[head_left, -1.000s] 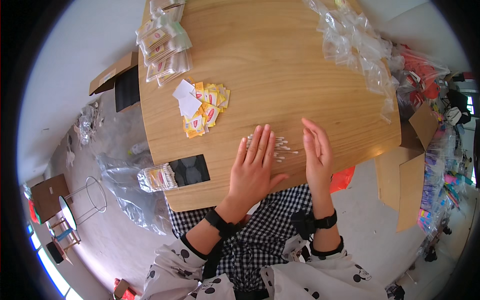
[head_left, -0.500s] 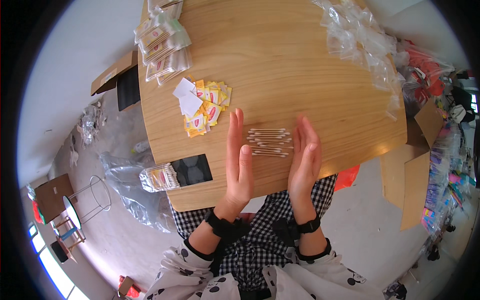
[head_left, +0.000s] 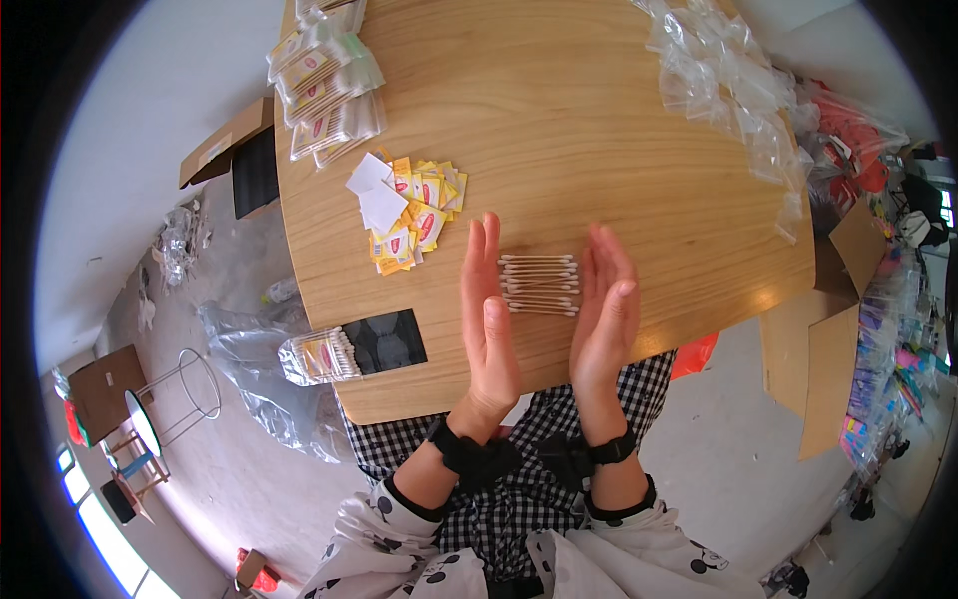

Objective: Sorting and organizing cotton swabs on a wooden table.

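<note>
Several cotton swabs (head_left: 539, 285) lie side by side on the wooden table, their white tips pointing left and right. My left hand (head_left: 489, 319) stands on edge at their left ends, fingers stretched out. Along the right ends my right hand (head_left: 604, 309) is upright too, its palm facing the swabs and its fingers straight. Both hands are open and neither grips a swab. Beyond my left hand is a loose pile of yellow and white cards (head_left: 414, 215). Left of that hand, a clear pack of cotton swabs (head_left: 324, 355) rests by a black sheet (head_left: 389, 339) at the table's edge.
Filled clear packets (head_left: 329, 90) are stacked at the far left of the table (head_left: 559, 120). Clear plastic bags (head_left: 723, 90) are heaped along its far right edge. An open cardboard box (head_left: 813, 339) stands beyond the right side, near a pile of packaged goods (head_left: 883, 339).
My hands have drawn slightly closer together, the left one moving right. The swabs between them now lie in a more even row, with their ends better lined up.
</note>
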The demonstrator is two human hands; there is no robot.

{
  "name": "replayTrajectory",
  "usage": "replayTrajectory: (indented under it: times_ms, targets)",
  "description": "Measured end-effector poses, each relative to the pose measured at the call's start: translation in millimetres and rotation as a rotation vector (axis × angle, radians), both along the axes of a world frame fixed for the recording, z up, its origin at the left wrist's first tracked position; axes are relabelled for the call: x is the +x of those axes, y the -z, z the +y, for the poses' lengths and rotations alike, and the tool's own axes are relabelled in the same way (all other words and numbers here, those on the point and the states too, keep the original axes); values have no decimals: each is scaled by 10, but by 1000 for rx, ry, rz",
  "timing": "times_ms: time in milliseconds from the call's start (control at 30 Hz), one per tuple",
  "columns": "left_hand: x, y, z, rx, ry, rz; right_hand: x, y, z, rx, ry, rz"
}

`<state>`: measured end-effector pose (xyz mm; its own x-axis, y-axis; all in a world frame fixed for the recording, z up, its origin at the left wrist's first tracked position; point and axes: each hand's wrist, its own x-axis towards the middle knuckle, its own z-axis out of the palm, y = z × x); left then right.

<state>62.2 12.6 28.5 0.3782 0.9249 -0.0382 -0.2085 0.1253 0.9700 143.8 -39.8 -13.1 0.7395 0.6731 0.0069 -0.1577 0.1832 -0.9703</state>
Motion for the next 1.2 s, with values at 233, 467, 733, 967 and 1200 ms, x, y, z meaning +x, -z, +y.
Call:
replayTrajectory:
  times_ms: [233,467,733,967,1200]
  targets:
    - [-177,133,-16,228,33,197,54,-65,-52,-61,-27,-56]
    - [-221,114,155,700,70,842,219,-226,-173,-161,44,-208]
    - [-214,148,233,752,120,873,219,-161,-263,-192,72,-218]
    - [-490,97,161,866,301,766,303,-161,-316,-184,83,-230]
    - [-359,192,111,770,198,788,230,-155,-192,-164,10,-243]
